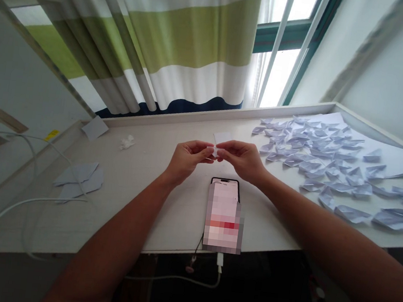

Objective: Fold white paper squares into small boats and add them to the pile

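Over the middle of the white desk, my left hand (190, 158) and my right hand (241, 158) meet fingertip to fingertip. Pinched between them is a small piece of folded white paper (215, 151), mostly covered by the thumbs and fingers. Its exact folded shape is too small to make out. Just behind the hands a flat white paper sheet (224, 137) lies on the desk, partly hidden by my right fingers. Nearer to me, below the hands, lies a phone (222, 212) with a lit screen, partly pixelated.
Several folded paper boats (311, 167) spread over the right side, some by a large white sheet (402, 158). On the left are loose paper pieces (82, 178), a crumpled scrap (126, 142) and a white cable (14, 204). A charging plug (220, 261) hangs at the desk's front edge.
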Action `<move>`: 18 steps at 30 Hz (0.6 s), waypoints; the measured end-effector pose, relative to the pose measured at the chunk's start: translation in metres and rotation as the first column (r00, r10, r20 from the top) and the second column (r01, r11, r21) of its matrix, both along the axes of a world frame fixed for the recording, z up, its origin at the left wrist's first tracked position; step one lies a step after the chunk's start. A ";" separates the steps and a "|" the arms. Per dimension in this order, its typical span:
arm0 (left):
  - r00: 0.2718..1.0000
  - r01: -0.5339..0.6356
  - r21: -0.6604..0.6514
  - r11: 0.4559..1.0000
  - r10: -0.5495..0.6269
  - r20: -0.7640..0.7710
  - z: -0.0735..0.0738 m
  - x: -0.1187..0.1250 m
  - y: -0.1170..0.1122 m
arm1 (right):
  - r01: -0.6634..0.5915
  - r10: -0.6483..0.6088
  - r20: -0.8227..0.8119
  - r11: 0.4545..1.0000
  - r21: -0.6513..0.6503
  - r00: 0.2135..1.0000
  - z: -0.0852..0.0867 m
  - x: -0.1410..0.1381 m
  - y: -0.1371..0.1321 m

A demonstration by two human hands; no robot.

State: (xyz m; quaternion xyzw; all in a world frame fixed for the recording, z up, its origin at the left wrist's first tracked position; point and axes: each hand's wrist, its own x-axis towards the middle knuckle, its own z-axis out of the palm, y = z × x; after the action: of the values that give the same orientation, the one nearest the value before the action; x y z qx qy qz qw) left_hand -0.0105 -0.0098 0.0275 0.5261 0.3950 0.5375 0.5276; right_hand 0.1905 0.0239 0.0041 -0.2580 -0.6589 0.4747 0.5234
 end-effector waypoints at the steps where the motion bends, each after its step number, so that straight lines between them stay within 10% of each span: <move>1: 1.000 0.007 0.018 1.000 -0.007 -0.008 0.001 0.000 -0.001 | -0.001 0.001 -0.005 1.000 -0.004 1.000 0.001 0.000 0.000; 18: 0.998 -0.066 0.060 0.996 0.067 -0.013 -0.002 0.004 -0.001 | -0.069 0.066 -0.081 0.997 -0.040 0.995 0.003 -0.001 -0.002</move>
State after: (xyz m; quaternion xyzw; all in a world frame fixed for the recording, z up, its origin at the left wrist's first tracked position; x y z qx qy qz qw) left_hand -0.0062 -0.0103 0.0251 0.5323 0.3999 0.5622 0.4905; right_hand 0.1895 0.0223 0.0071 -0.2276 -0.6355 0.5160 0.5274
